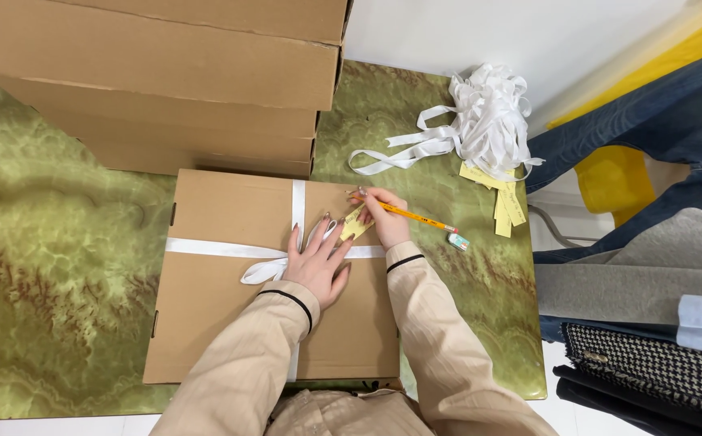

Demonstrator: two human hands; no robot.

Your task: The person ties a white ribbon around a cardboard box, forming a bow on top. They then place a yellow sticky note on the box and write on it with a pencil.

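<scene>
While the right hand grips a pencil, the left hand lies flat with fingers spread on the box.

Pencil tip sits on a small yellow tag that the left fingertips pin at mid-frame, right by the white ribbon crossing the box. More boxes are stacked upper left, with a ribbon pile and spare tags upper right on the green table.
</scene>
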